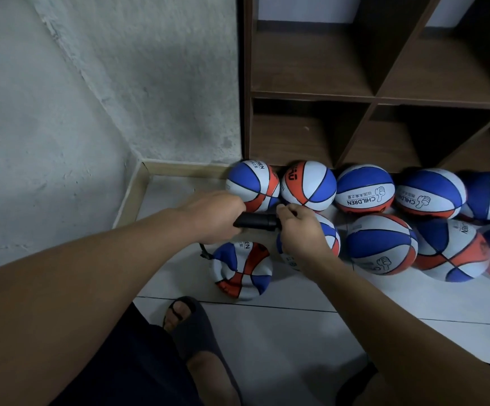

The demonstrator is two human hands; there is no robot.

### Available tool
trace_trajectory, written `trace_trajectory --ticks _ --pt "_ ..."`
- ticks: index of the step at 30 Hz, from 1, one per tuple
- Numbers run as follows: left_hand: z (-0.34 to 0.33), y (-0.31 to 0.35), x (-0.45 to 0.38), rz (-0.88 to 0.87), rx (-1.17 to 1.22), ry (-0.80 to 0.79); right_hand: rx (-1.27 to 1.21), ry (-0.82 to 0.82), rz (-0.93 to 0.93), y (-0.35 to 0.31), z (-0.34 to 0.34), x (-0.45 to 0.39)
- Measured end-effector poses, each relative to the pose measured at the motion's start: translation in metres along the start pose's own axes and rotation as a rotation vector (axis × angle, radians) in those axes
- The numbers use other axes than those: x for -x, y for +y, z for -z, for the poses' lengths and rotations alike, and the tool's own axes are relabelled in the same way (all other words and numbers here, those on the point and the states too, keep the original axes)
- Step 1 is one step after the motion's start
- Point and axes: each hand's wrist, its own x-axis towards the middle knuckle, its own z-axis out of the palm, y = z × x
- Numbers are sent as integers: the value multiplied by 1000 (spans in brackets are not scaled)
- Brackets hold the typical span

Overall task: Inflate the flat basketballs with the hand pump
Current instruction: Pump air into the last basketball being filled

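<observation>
Nearest to me, the person crouched on the tiled floor (296, 341), a sandalled foot (185, 320) planted just short of the balls. Just beyond that foot lay the flat basketball (241, 271), caved in on its upper left side, its skin folded and slack. It looked soft and light, likely to buckle under any squeeze, so I judged it best steadied by cupping the firmer rounded side rather than the dent. A thin black hose (204, 253) ran down to its top left edge; whether the needle was seated there I could not tell.

Above that ball, both hands held the hand pump (257, 221), a stiff black tube lying roughly level. The left hand (211, 215) was curled round its left end, and the right hand (299, 227) was closed on the right end, the fingertips pinching something small there that I could not make out. The rigid barrel seemed easy to grip anywhere along its length, while the hose would be the weak, kink-prone part.

The flat ball sat directly below the left hand, close but not touched by either. Behind the right hand a rounder ball (330, 238) was partly hidden. Farther back, more plump basketballs (365, 189) lined the foot of a dark wooden shelf unit (311, 95), beside a rough grey wall (106, 83).
</observation>
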Motion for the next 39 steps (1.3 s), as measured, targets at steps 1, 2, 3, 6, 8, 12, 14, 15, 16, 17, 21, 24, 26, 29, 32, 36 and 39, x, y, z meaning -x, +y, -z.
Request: trace_trajectory --ticks 1,2,3,6,8,12,14,15,16,17,21,24,26,29,32,36,39 --pt "0 -1 0 -3 3 14 -21 -17 -24 -1 4 -3" --pt "1 -3 0 1 12 19 -57 -33 -56 -1 12 -9" --pt "1 -6 0 11 28 17 -96 -46 -91 -2 22 -15" --pt "2 -20 1 83 105 -26 -153 -50 -181 -1 65 -31" --pt "3 -23 3 111 127 -43 -147 -8 -202 2 82 -38" --pt "6 -10 5 102 124 -75 -79 115 -174 6 63 -36" --pt "7 -5 7 101 85 -64 -6 139 -120 7 42 -25" --pt "7 -2 8 103 60 -56 20 139 -89 8 33 -20" --pt "6 1 8 107 42 -49 36 134 -65 9 26 -16" --pt "5 5 9 110 28 -47 42 126 -51 9 20 -12" --pt "-3 18 12 103 39 -73 56 75 -17 8 4 -5" --pt "-1 18 11 89 37 -77 19 38 -13 10 -6 -3" --pt "1 17 11 78 23 -79 1 25 -26 11 -12 -3" --pt "0 14 10 61 32 -97 14 33 -27 14 -14 -5" --pt "-5 12 10 62 95 -98 48 21 -12 14 -8 -8" --pt "2 5 11 108 190 -96 24 108 -86 10 26 -27" --pt "5 -5 13 164 229 -103 -53 178 -194 8 60 -43"
